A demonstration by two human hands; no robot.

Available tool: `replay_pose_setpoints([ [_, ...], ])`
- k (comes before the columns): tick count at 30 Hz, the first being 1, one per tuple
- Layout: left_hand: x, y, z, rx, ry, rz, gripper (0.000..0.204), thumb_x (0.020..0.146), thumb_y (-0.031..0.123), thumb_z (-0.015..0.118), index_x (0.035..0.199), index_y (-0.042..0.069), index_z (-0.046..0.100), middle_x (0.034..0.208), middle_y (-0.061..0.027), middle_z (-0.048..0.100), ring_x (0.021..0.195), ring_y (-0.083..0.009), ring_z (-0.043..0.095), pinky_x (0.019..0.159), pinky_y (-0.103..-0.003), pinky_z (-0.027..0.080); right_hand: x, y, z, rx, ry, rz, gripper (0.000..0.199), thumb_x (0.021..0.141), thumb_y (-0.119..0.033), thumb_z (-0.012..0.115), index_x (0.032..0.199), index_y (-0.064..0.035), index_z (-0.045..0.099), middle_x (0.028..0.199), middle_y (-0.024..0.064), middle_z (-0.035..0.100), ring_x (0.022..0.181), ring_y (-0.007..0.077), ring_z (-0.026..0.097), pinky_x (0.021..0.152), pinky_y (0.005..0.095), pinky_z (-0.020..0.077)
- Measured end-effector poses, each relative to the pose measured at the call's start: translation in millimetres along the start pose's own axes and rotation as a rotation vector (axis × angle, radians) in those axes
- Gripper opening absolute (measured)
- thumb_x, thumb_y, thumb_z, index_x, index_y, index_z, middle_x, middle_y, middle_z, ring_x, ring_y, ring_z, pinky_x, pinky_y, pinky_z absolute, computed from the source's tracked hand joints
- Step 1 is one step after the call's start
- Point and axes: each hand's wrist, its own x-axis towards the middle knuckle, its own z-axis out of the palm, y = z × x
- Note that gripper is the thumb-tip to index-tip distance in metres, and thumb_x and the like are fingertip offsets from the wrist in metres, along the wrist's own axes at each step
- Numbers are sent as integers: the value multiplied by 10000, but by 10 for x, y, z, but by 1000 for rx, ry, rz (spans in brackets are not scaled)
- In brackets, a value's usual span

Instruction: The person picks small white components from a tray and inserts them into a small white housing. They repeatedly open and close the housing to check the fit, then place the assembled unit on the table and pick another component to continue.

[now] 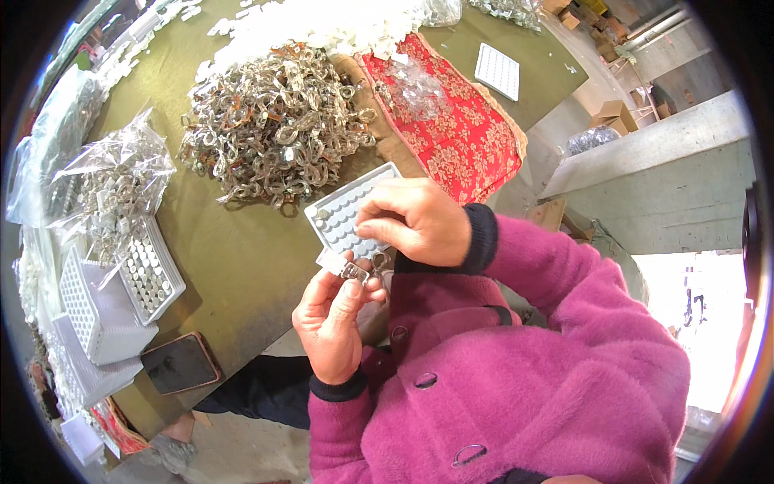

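Observation:
My left hand point(332, 319) is closed, pinching a small shiny metal piece point(353, 273) between thumb and fingers. A looped bit of wire or chain point(380, 260) hangs beside that piece, and a small white tab point(329, 260) shows at the fingertips. Just above, my right hand point(421, 222) hovers over or touches a pale grey tray point(326, 211) with rows of round hollows. Its fingers are curled and pressed together; whatever they hold is hidden. A small round metal part point(322, 214) sits in one hollow near the tray's left corner.
A big heap of tangled metal loops point(278, 121) lies beyond the tray. Leftward are a plastic bag of parts point(121, 181), a tray of round pieces point(149, 274), stacked white trays point(85, 302) and a phone point(179, 365). Red floral cloth point(459, 137) and another white tray point(497, 71) lie right.

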Motion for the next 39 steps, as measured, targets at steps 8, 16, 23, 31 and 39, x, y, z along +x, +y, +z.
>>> replay_pose_setpoints([
  [8,-25,-107,43,256,-47,244,372,942,-62,706,1307,-80,636,1150,-136,706,926,-192,714,814,-331,614,-381,-294,120,752,-88,432,150,992,-120,698,932,17,701,836,51,728,778,103,674,709,279,549],
  [16,-97,-140,83,540,-78,538,280,915,-99,725,1187,-60,667,1053,-93,692,792,-160,717,713,-280,592,-465,-274,133,955,-159,681,135,1007,-101,688,901,-23,653,867,10,686,791,81,635,716,273,523],
  [23,-166,-91,77,190,-99,217,196,959,-70,666,1155,-62,674,959,-119,723,771,-184,725,685,-295,597,-541,-375,36,391,43,228,129,998,-129,704,948,-12,684,874,42,681,774,132,628,723,300,519],
  [31,-198,-69,92,24,-164,54,254,921,-29,731,1168,-41,673,1050,-146,726,854,-221,728,704,-333,621,-549,-290,-25,295,56,-9,148,1004,-168,652,1050,-33,694,967,143,664,916,332,639,818,395,510],
  [39,-169,-228,4,119,-191,285,318,827,-89,802,1117,-16,693,957,-23,639,815,-120,624,701,-249,532,-679,-302,29,706,-349,351,281,1087,-256,587,1022,-6,698,859,8,655,821,86,610,748,279,512],
])
